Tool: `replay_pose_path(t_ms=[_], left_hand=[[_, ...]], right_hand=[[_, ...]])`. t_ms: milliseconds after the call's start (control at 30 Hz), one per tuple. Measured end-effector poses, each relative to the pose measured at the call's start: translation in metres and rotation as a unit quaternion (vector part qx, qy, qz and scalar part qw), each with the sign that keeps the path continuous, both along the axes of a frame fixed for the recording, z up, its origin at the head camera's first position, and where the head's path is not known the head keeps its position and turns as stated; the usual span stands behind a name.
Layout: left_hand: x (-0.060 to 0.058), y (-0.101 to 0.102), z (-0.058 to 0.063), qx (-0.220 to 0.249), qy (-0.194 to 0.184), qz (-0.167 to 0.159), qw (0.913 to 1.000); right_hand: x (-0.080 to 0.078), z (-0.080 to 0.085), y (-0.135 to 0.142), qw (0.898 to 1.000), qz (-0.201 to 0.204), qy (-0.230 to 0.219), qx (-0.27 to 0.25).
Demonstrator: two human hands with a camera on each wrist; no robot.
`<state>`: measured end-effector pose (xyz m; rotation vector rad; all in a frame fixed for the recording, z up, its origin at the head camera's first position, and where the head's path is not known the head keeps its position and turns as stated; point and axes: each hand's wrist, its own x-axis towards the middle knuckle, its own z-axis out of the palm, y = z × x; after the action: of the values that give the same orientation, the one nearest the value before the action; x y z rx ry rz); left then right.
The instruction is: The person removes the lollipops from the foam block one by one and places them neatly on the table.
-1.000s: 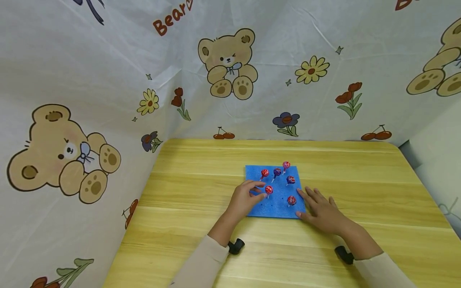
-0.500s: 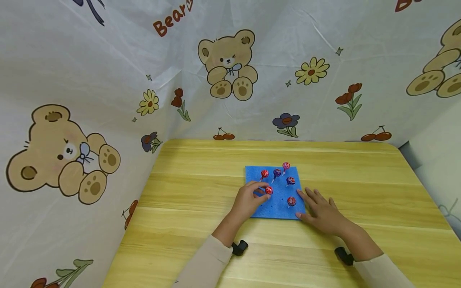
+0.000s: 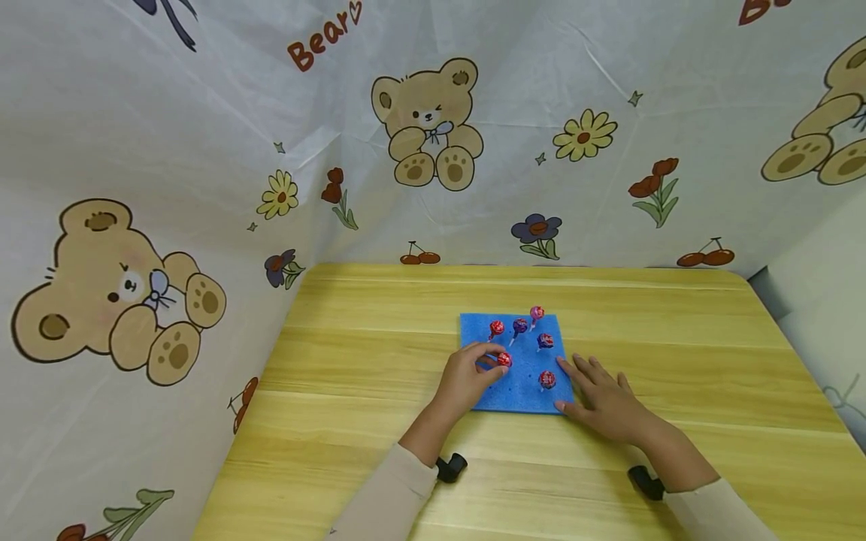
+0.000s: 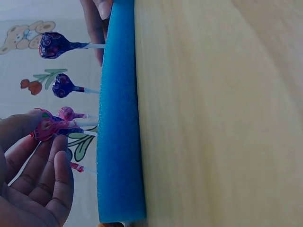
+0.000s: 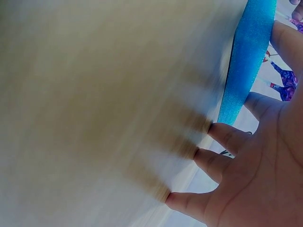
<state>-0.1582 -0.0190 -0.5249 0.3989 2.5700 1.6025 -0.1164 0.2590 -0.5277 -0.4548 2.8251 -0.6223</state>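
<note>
A thick blue foam board (image 3: 521, 398) lies on the table with several wrapped lollipops standing in it by their sticks. My left hand (image 3: 463, 382) pinches the wrapped head of a red lollipop (image 3: 504, 360) between thumb and fingers; in the left wrist view its white stick reaches toward the foam's top face. Along the board's right side rests my right hand (image 3: 609, 402), fingers spread, with thumb and index finger at the foam edge. In the right wrist view the other fingertips (image 5: 204, 156) touch the table.
Around the held one stand a red lollipop (image 3: 497, 328), a purple lollipop (image 3: 519, 326), a pink lollipop (image 3: 537, 312), a dark blue lollipop (image 3: 545, 341) and a red lollipop (image 3: 546, 379). Small holes dot the foam. A bear-print cloth (image 3: 473, 225) hangs behind the wooden table (image 3: 365, 346).
My left hand has moved slightly right and closed its thumb and fingers on the red lollipop's head. The right hand has stayed at the board's edge.
</note>
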Motion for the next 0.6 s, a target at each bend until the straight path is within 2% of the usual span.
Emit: replay_pose_path(t_ms=[267, 600], left_hand=[[0.001, 0.001, 0.000, 0.000, 0.005, 0.003, 1.0000], [0.001, -0.002, 0.010, 0.025, 0.016, 0.002, 0.9995]], right_hand=[[0.000, -0.001, 0.000, 1.000, -0.002, 0.001, -0.001], [0.001, 0.001, 0.000, 1.000, 0.000, 0.000, -0.001]])
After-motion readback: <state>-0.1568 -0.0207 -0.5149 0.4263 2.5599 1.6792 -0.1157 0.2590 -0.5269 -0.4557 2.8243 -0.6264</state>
